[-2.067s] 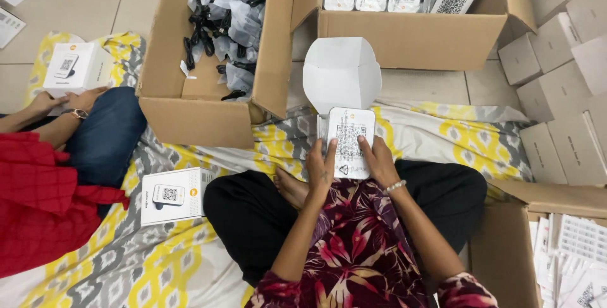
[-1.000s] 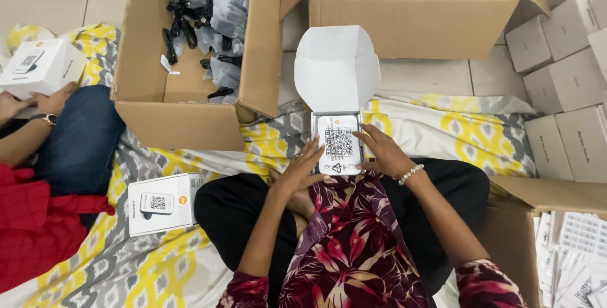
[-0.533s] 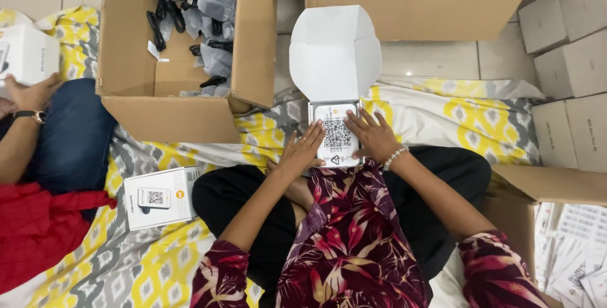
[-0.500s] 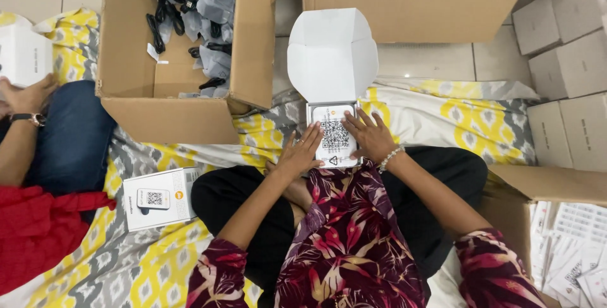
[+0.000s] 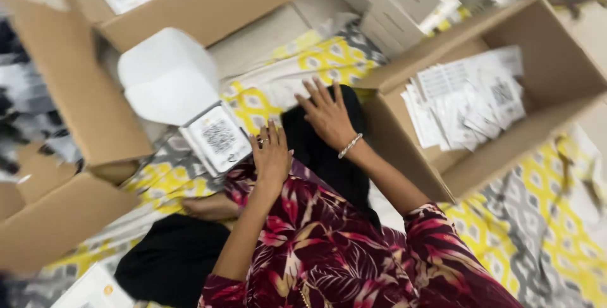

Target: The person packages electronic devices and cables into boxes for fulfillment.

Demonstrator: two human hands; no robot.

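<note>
A small white box [image 5: 212, 137] with its lid [image 5: 169, 75] flipped up lies on my lap; a printed card with a square code sits inside. My left hand [image 5: 270, 153], a ring on one finger, hovers open just right of the box, fingertips near its edge. My right hand [image 5: 327, 113], a beaded bracelet on its wrist, is spread open over my dark trouser leg, between the white box and a cardboard box [image 5: 499, 150] on my right that holds several loose printed leaflets [image 5: 468, 96].
A cardboard box [image 5: 208, 1] with printed packets stands ahead. Another large cardboard box [image 5: 76, 112] is at the left. Stacked white boxes [image 5: 404, 4] sit at the top. A yellow and grey patterned cloth [image 5: 544, 219] covers the floor.
My view has swung to the right. My right hand has left the white box and moved right toward the box of leaflets. My left hand has lifted off the card.
</note>
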